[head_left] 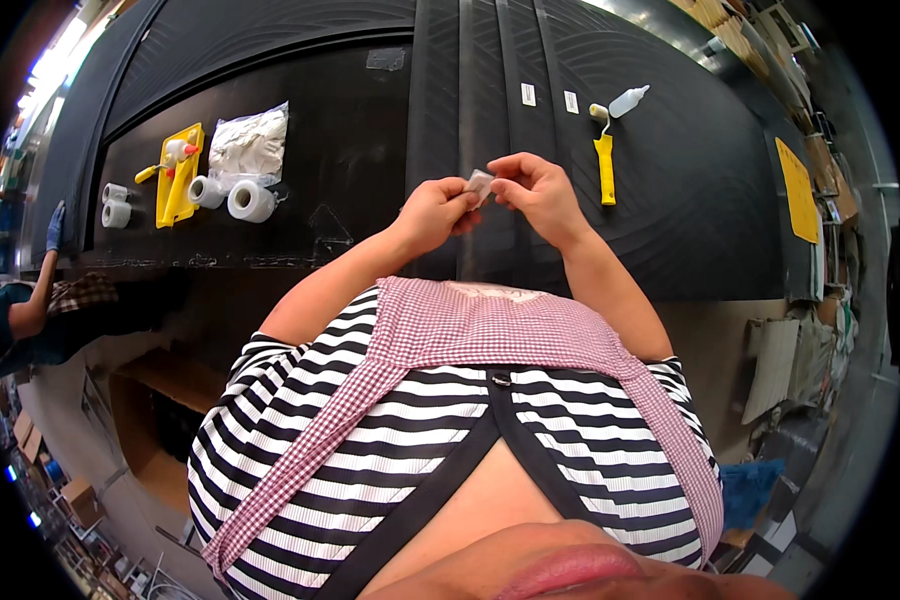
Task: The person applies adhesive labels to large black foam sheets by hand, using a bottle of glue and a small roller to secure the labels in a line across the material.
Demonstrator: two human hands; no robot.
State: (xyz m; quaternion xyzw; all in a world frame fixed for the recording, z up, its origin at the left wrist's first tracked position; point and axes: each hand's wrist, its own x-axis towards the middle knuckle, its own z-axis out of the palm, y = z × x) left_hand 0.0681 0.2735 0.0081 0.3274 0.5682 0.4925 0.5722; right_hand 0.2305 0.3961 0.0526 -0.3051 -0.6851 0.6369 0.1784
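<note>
Both hands meet above the black work surface (350,170), pinching one small pale flat piece (480,183) between them. My left hand (436,212) grips its lower left edge with thumb and fingertips. My right hand (538,187) holds its right side, fingers curled. The piece is partly hidden by the fingers, so its exact kind is unclear. Both forearms rise from my striped top and checked apron.
A yellow-handled roller (604,160) and a white squeeze bottle (627,101) lie to the right. At left sit a yellow tray (176,180), white tape rolls (250,200), a clear bag of white material (250,143). Another person (30,315) leans in at far left.
</note>
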